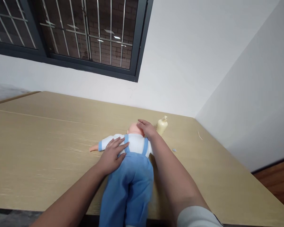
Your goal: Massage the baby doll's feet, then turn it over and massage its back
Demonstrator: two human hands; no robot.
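A baby doll (134,167) in a white long-sleeved top and blue overalls lies with its back up, its head toward the wall and its legs toward me. My left hand (112,154) rests on the left side of its back with the fingers spread. At the doll's head, my right hand (146,127) touches the right side, its fingers stretched out over the head. The doll's left-side arm reaches out across the table. Its face is hidden.
A cream pump bottle (162,125) stands just right of my right hand on the wooden table (49,151). A small bluish bit (174,150) and a thin pale strip (200,136) lie farther right. Behind are a white wall and a barred window (90,34).
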